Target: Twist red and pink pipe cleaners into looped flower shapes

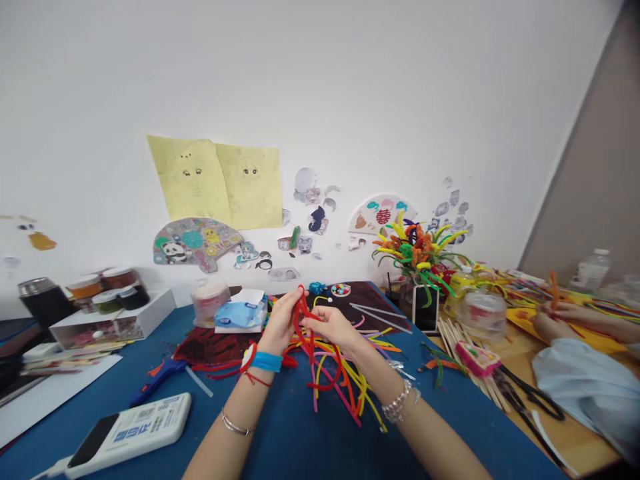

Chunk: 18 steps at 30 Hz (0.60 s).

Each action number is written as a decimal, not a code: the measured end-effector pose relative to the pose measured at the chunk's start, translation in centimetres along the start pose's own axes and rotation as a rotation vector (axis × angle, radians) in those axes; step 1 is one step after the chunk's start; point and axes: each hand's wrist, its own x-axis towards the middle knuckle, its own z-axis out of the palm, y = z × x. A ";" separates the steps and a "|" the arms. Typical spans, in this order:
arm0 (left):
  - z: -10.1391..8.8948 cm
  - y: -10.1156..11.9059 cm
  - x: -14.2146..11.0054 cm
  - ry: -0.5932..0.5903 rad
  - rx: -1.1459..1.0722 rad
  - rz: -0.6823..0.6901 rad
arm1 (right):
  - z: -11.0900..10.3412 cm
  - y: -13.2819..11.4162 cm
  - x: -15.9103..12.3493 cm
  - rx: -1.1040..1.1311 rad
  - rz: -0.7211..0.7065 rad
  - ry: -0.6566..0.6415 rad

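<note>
My left hand [281,323] is raised over the middle of the table, fingers closed around bent red pipe cleaners [303,308]. From the right, my right hand [334,328] pinches the same red pipe cleaners at their lower part. Their loose ends curl down below both hands. Underneath, a heap of pipe cleaners [350,393] in pink, orange and yellow is spread on the blue tabletop [280,433]. More red pipe cleaners [225,367] lie to the left of my left wrist. My fingers partly hide how the red strands are joined.
A tissue pack [241,313], a blue glue gun [159,381] and a white device [133,432] are on the left. Pipe-cleaner flowers [417,250] stand behind a phone [425,308]. Scissors [533,393] lie at right, near another person's hands [555,320].
</note>
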 end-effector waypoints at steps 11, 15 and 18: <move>0.2 -1.1 0.3 0.202 0.042 0.299 | -0.9 1.1 0.8 0.109 0.029 0.024; 0.5 -1.2 -0.1 0.143 0.090 0.291 | -1.0 1.8 1.2 0.041 0.036 0.029; 0.7 -1.4 -0.4 0.114 0.202 0.316 | -1.2 2.4 1.4 0.010 0.057 0.012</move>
